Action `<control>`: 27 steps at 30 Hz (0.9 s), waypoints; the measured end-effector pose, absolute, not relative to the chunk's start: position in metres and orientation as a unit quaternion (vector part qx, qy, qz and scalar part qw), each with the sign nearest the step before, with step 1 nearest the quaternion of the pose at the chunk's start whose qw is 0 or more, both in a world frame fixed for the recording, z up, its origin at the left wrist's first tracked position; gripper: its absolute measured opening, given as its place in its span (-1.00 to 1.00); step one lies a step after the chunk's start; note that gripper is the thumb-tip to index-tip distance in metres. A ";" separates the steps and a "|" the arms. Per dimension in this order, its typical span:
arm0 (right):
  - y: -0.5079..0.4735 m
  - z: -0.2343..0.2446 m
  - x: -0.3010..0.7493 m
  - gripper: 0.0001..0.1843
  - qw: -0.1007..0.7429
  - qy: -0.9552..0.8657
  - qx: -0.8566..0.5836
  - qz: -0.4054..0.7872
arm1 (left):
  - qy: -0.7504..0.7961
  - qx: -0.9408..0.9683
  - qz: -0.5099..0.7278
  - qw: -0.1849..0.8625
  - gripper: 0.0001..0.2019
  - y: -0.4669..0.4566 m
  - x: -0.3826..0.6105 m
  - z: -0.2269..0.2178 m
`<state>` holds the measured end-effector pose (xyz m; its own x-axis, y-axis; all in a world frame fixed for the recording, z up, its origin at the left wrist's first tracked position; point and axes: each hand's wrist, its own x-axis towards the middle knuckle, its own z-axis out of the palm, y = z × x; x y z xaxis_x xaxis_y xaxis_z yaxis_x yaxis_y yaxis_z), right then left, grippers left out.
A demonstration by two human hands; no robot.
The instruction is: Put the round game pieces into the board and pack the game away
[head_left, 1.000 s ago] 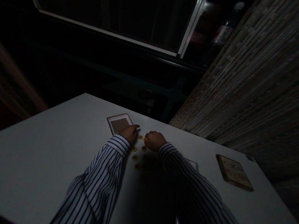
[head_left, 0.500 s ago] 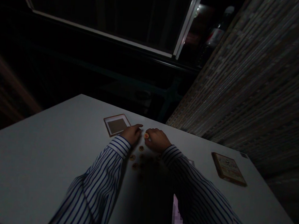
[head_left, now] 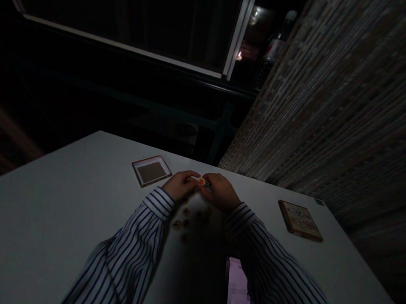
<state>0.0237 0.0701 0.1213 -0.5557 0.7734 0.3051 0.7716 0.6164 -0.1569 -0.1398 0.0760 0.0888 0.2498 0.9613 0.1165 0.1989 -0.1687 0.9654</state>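
Note:
The scene is very dark. My left hand and my right hand meet above a white table, both in striped shirt sleeves. Together their fingertips pinch one small round yellowish piece with a reddish mark. Several more small round pieces lie on the table just below my hands, partly in shadow. An empty square tray with a brown rim lies just left of my left hand.
A square wooden box lid lies at the table's right side. A brick wall rises on the right. A dark window frame and a bottle stand behind the table's far edge.
My right hand lifted a round piece off the table and my left hand came over to meet it. The view has shifted, so everything sits further left.

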 end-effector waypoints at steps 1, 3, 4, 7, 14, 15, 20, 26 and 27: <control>0.069 0.121 0.026 -0.74 0.177 -0.882 -0.437 0.006 | 0.452 0.638 0.416 0.464 -0.67 0.074 -0.138 0.091; 0.066 0.121 0.030 -0.73 0.186 -0.880 -0.437 0.014 | 0.452 0.636 0.415 0.468 -0.71 0.072 -0.135 0.094; 0.064 0.121 0.032 -0.73 0.194 -0.879 -0.436 0.018 | 0.450 0.637 0.413 0.470 -0.72 0.071 -0.133 0.095; 0.061 0.119 0.039 -0.75 0.231 -0.872 -0.429 0.034 | 0.437 0.638 0.407 0.486 -0.72 0.069 -0.130 0.096; 0.050 0.118 0.054 -0.75 0.277 -0.851 -0.436 0.093 | 0.423 0.646 0.402 0.492 -0.72 0.062 -0.123 0.103; 0.048 0.118 0.056 -0.74 0.279 -0.848 -0.439 0.100 | 0.425 0.647 0.401 0.490 -0.72 0.061 -0.122 0.104; 0.042 0.115 0.063 -0.73 0.312 -0.830 -0.448 0.112 | 0.424 0.655 0.396 0.485 -0.70 0.058 -0.115 0.106; 0.037 0.106 0.073 -0.74 0.324 -0.823 -0.458 0.089 | 0.412 0.659 0.387 0.496 -0.65 0.053 -0.105 0.108; 0.037 0.105 0.074 -0.74 0.320 -0.827 -0.456 0.082 | 0.411 0.657 0.383 0.502 -0.63 0.051 -0.104 0.108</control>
<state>0.0742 0.0367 0.1051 -0.3798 0.8057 0.4545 0.7013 0.5712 -0.4265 -0.1039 0.0514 0.1080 0.3679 0.9254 0.0910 0.1565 -0.1581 0.9749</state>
